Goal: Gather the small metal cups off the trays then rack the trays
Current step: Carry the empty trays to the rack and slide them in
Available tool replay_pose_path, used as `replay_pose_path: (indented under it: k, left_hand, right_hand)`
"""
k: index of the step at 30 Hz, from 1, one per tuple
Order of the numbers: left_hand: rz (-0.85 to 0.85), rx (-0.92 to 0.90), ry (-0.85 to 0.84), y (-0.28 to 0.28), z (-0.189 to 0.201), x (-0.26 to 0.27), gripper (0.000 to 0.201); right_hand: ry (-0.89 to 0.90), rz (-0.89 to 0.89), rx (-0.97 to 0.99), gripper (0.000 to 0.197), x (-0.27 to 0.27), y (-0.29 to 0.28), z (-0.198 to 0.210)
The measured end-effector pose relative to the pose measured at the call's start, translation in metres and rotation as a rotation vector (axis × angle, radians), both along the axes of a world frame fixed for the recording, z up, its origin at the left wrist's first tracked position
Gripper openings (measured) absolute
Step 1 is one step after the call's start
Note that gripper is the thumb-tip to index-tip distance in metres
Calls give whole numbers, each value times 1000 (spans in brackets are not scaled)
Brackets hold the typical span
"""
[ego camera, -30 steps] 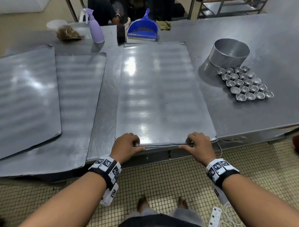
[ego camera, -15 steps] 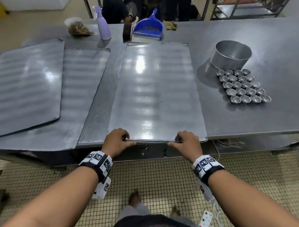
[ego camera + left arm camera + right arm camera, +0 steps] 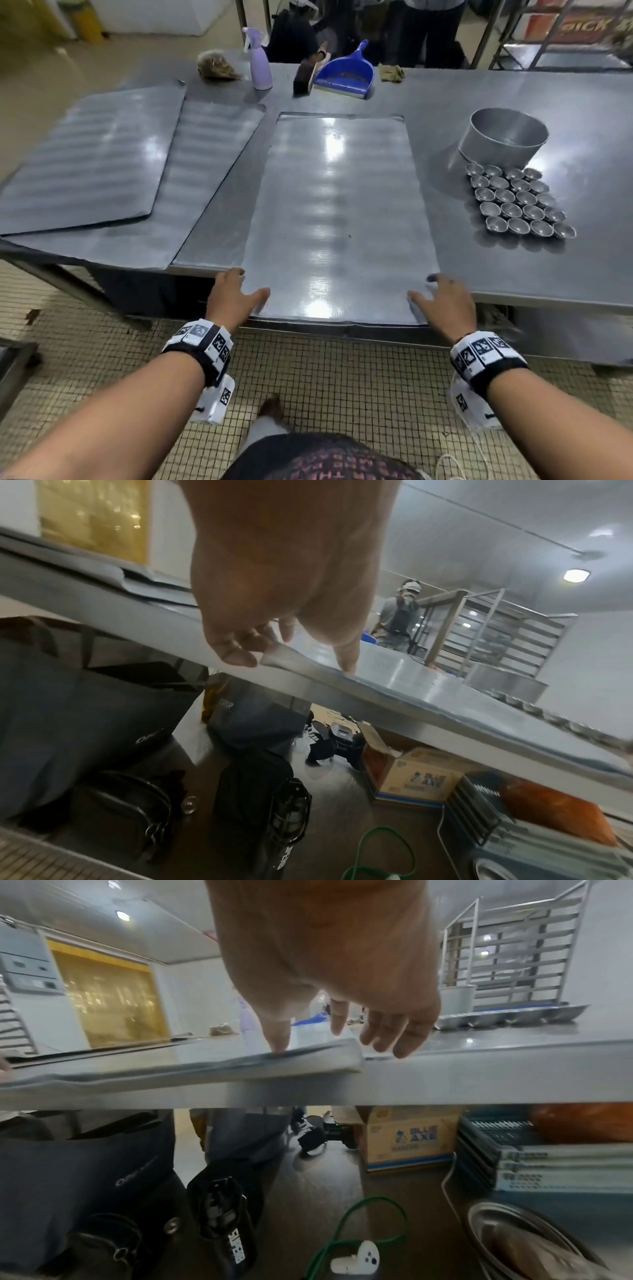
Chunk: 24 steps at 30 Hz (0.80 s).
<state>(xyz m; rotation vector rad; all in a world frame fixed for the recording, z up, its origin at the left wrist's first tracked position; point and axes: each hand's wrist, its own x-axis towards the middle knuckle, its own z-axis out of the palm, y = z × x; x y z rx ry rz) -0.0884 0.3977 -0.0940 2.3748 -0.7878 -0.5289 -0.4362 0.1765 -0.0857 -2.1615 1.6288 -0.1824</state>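
Observation:
A bare flat metal tray (image 3: 335, 212) lies in the middle of the steel table (image 3: 513, 274), its near end jutting over the table's front edge. My left hand (image 3: 251, 282) is at its near left corner and my right hand (image 3: 423, 286) at its near right corner. Each thumb rests on the tray top, with the fingers spread loosely along the side. The wrist views show the left hand (image 3: 294, 658) and right hand (image 3: 335, 1045) uncurled, thumb tips touching the tray rim (image 3: 205, 1066). Several small metal cups (image 3: 517, 205) sit clustered on the table at the right.
A round metal pan (image 3: 503, 140) stands behind the cups. Two overlapping trays (image 3: 85, 161) lie at the left. A spray bottle (image 3: 259, 65), brush and blue dustpan (image 3: 346, 77) line the far edge, where people stand. A tray rack (image 3: 514, 955) is at the back right. Bags and boxes fill the space under the table.
Both hands have let go of the middle of the tray's near edge and moved apart to its corners, fingers now spread. The tray has slid toward me over the table edge.

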Motion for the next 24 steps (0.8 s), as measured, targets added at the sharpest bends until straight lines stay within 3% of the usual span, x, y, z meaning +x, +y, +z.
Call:
replay_pose_path:
  k: [2,4,7,10,13,16,20,24]
  left_hand:
    - [76,40,67,3,-7,1,82]
    - [112,18,170,5,-12,2,78]
    - [108,-115,324,7,-20,0,60]
    - [108,-177,390,10,-21,-2,55]
    - [81,-170,454,15,-21,3,65]
    - [62,-135,491,25,-21,6,82]
    - [-13,-47,512,43,-14,2,82]
    - [-118,75,538,56,-9,3,92]
  right_hand:
    - [2,-91,74,74,-10,-6,-7]
    - [-105,-149,187,83,-13,-7,-12]
    - [-243,-145,253,73,-12,-8,-15]
    - [-299,-134,282,79,-17,-9,-18]
    - [-366,-101,296,77,-25,-9,-18]
    - [-406,-74,349,88,-33,-6,-19]
    - [-470,-86,467,102,-48,-2,-26]
    - [-420,-75,490,94,-60,1,-24]
